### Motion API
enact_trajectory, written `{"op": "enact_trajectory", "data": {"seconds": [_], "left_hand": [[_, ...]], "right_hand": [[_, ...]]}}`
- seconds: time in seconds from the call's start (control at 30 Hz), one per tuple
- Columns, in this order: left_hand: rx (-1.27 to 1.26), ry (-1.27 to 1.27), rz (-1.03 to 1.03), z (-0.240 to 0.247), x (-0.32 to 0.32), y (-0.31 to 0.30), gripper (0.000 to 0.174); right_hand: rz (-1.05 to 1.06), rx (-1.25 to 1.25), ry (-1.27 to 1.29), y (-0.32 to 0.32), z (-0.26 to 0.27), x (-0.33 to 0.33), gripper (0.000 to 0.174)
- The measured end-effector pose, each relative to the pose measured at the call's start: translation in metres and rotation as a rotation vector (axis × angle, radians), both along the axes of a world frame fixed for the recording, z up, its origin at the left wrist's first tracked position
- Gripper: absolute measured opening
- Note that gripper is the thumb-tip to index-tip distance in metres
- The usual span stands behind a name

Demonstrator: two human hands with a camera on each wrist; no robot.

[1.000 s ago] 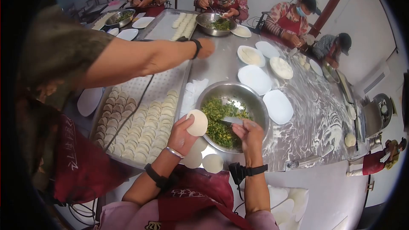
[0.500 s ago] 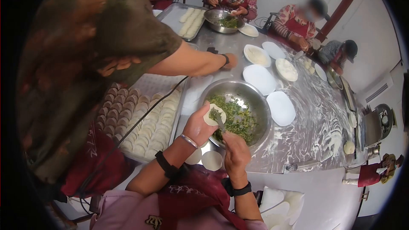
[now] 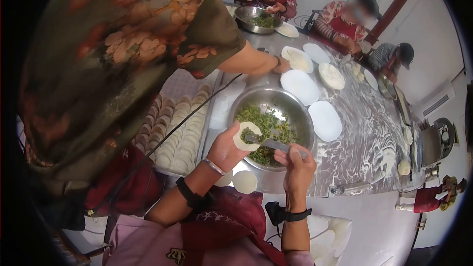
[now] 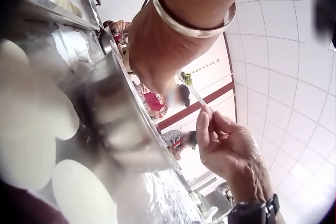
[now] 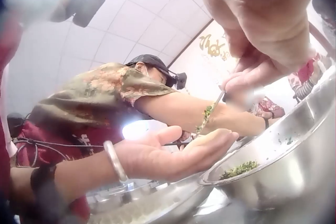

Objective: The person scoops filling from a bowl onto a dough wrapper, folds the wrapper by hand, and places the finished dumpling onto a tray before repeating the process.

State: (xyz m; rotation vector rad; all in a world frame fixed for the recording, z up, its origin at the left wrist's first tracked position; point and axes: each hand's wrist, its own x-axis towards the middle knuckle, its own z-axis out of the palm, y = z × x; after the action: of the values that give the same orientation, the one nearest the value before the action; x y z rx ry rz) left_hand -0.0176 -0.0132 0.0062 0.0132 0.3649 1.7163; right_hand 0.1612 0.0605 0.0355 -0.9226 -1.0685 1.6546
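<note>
My left hand [image 3: 227, 149] holds a round dough wrapper [image 3: 240, 143] by its edge, low over a steel bowl [image 3: 298, 113] of chopped green filling [image 3: 261, 113]. A small heap of filling lies on the wrapper. With thumb and fingers my right hand [image 3: 298, 168] grips a flat metal spatula [image 3: 277, 145], its tip at that heap. In the right wrist view the left palm [image 5: 163, 158] faces up under the filling-laden spatula tip [image 5: 206, 116]. The left wrist view shows the right hand [image 4: 231, 150] pinching the handle; the left hand [image 4: 163, 50] hides the wrapper there.
Left of the bowl stands a tray of folded dumplings [image 3: 180, 140], crossed by a black cable [image 3: 172, 130]. Someone's arm [image 3: 251, 63] reaches across behind the bowl. White plates [image 3: 325, 120] stand to its right; loose wrappers [image 3: 245, 182] lie in front.
Filling now lies on the wrapper. The spatula has come from the bowl to the wrapper, and my right hand has swung back rightward. The neighbour's arm and body have moved right.
</note>
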Motion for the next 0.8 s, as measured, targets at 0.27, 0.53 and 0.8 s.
{"op": "enact_trajectory", "data": {"seconds": [0.27,0.53,0.8], "left_hand": [[0.006,0.399,0.048,-0.019,0.0,-0.006,0.047],[-0.029,0.065,0.164,-0.011,-0.016,-0.01,0.037],[-0.063,0.107,0.191,-0.009,-0.019,-0.013,0.036]], "right_hand": [[-0.062,0.013,-0.026,0.015,-0.008,0.0,0.016],[-0.146,0.391,-0.698,0.069,-0.047,-0.006,0.017],[-0.078,0.102,-0.295,0.063,-0.062,-0.032,0.015]]}}
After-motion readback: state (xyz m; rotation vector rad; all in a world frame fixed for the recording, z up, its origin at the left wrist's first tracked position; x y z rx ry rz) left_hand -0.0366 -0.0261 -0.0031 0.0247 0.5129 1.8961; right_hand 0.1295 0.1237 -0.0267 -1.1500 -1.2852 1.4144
